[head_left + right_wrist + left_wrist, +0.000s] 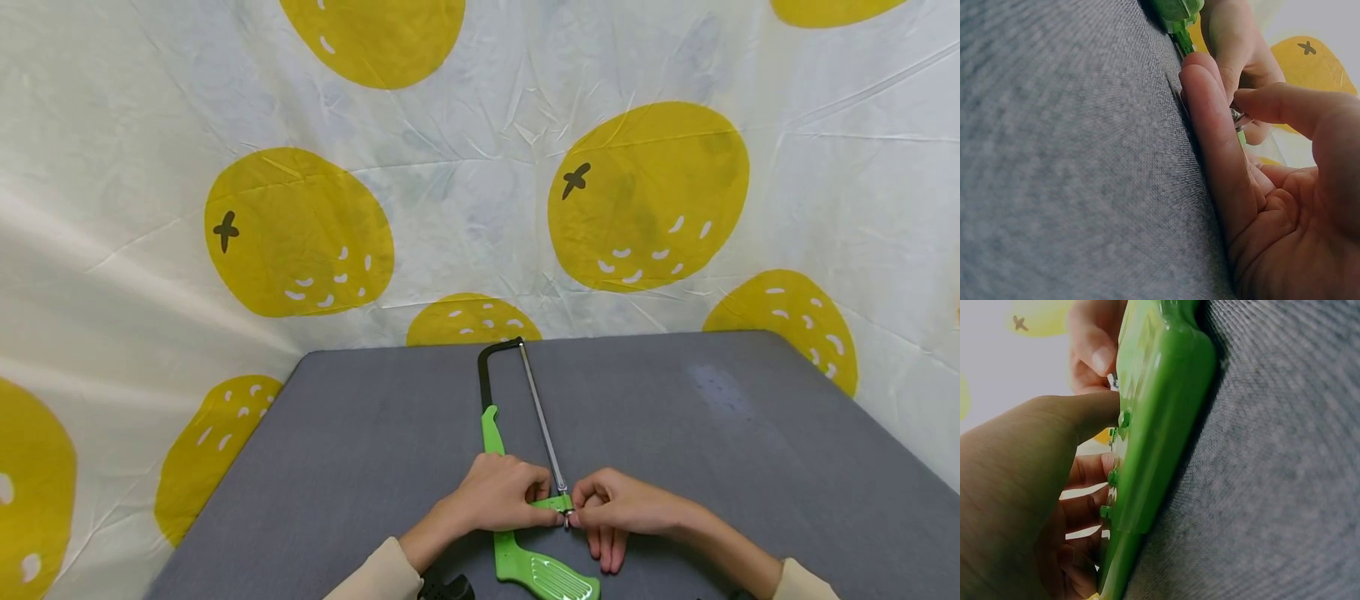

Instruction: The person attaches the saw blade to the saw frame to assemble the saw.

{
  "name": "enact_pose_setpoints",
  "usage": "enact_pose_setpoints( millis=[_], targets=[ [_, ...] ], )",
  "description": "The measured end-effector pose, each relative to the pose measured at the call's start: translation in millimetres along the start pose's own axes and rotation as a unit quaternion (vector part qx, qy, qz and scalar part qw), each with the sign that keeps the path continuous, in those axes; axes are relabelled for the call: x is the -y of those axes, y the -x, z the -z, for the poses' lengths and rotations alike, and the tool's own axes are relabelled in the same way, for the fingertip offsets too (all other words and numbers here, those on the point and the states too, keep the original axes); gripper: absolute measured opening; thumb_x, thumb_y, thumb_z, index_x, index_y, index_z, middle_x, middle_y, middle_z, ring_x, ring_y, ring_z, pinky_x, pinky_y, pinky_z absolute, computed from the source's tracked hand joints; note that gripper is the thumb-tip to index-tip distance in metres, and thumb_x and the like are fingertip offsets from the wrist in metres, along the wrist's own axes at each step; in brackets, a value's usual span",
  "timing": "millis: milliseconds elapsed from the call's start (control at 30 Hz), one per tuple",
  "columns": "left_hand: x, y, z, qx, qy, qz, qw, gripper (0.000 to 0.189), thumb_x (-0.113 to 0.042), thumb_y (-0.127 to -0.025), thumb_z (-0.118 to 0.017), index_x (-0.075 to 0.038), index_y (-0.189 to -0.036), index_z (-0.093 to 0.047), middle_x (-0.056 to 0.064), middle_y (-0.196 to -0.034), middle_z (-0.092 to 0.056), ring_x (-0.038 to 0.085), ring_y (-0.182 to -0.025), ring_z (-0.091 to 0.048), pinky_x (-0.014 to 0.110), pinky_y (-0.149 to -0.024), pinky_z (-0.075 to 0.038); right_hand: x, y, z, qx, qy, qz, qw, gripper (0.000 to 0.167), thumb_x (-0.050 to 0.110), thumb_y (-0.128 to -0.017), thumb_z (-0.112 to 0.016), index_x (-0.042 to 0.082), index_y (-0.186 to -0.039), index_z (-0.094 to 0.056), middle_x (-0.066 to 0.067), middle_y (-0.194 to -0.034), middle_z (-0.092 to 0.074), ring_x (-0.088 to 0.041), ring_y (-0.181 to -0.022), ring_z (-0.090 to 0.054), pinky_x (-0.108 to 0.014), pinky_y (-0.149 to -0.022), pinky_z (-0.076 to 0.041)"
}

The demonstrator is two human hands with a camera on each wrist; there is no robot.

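A hacksaw with a green handle [551,575] and a black bow frame [483,379] lies on the grey table. Its blade [542,417] runs along the right side, away from the person. The left hand [504,496] holds the green frame by the blade's near end, fingers curled over it and thumb toward the tip. At that end sits a small metal wing nut [567,520], pinched between thumb and forefinger of the right hand [618,504]. Other right fingers extend down to the table surface. In the right wrist view, fingers mostly hide the nut [1235,117].
The grey cloth-covered table [375,417] reaches back to a white sheet [480,208] printed with yellow fruit, which hangs behind and at both sides. A dark object [450,587] shows at the bottom edge beside the left wrist. A pale patch [720,390] marks the cloth at right.
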State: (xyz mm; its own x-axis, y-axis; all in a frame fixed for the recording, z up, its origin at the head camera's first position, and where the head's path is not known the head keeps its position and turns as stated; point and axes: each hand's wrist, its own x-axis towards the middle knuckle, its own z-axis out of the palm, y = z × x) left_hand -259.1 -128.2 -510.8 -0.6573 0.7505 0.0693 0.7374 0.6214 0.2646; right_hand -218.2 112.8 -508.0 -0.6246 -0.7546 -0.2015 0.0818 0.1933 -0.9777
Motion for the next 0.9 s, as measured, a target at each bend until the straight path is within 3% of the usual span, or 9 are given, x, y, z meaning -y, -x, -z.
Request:
enact_pose_setpoints(
  millis=[167,733,900],
  targets=[
    [-0.3,-0.6,-0.6,-0.002,-0.002,-0.001,1.0,0.033,-0.059,-0.089,-0.071,-0.035,-0.071,-0.057,-0.023,-0.057,-0.046,-0.002,-0.047,-0.042,0.025,-0.045,-0.03,-0.9,1.2,1.1,0.005,-0.003,0.01,0.9999,0.018,0.004,-0.097,-0.054,-0.014,-0.102,-0.056,-0.008,-0.071,-0.071,-0.013,-0.056,-0.073,-0.058,-0.056,-0.054],
    [-2.0,-1.6,0.8,-0.005,0.002,-0.003,1.0,0.036,-0.061,-0.089,-0.069,-0.035,-0.069,-0.056,-0.022,-0.055,-0.045,-0.001,-0.046,-0.041,0.026,-0.044,-0.029,-2.1,2.7,4.1,0.011,-0.018,0.002,0.9998,0.011,0.003,-0.099,-0.051,-0.006,-0.102,-0.056,-0.004,-0.071,-0.072,-0.012,-0.057,-0.073,-0.028,-0.053,-0.058],
    [-2.4,-1.5,0.8,-0.001,0.004,-0.002,1.0,0.036,-0.06,-0.089,-0.069,-0.035,-0.068,-0.055,-0.021,-0.054,-0.044,0.0,-0.045,-0.04,0.026,-0.043,-0.029,-2.5,2.8,4.4,0.012,-0.015,0.001,0.9998,0.011,0.003,-0.099,-0.052,-0.006,-0.102,-0.056,-0.005,-0.072,-0.072,-0.011,-0.058,-0.073,-0.031,-0.054,-0.059]
  ],
)
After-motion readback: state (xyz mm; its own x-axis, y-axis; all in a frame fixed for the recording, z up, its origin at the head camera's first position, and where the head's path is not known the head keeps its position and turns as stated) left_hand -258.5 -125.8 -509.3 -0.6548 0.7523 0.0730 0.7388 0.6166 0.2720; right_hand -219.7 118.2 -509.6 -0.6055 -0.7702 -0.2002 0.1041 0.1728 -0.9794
